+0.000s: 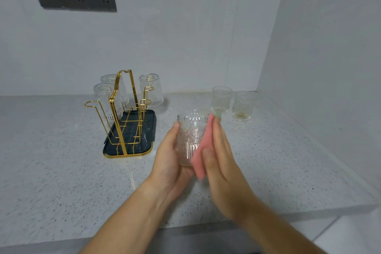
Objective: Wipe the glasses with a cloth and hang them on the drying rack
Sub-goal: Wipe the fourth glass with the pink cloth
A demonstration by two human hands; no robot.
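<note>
The left hand is gripping a patterned glass with its fingers curled round the side, holding it above the speckled counter. The right hand is pressing a pink cloth flat against the glass's other side, its thumb pinning the cloth to straight fingers. To the left, three glasses are hanging upside down on the gold drying rack, which is standing in a dark tray. Two upright glasses are standing behind, near the corner.
</note>
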